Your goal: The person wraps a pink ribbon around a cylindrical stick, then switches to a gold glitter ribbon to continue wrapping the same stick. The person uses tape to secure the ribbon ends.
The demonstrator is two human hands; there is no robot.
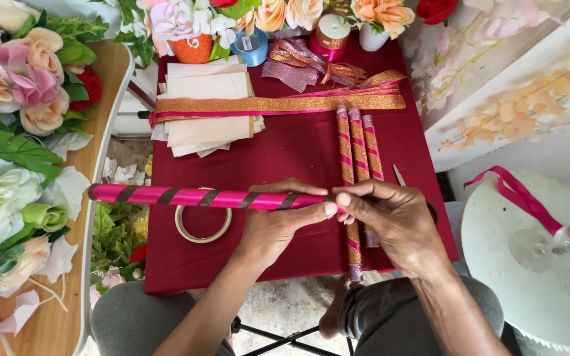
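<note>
Left hand (278, 224) grips pink stick (206, 197) above the maroon table (285, 158); right hand (390, 221) pinches its end, where the dark spiral strip (289, 201) finishes. Risk: pinch slackens, strip unwinds, spacing drifts. Stick could swing into tape ring (202, 227).

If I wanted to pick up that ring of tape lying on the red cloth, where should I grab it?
Probably best to pinch the tape ring at its near rim, coming from above on the side closest to the person. It lies flat on the red cloth, and the pink wrapped stick held by the left hand and right hand crosses over its far edge.
</note>
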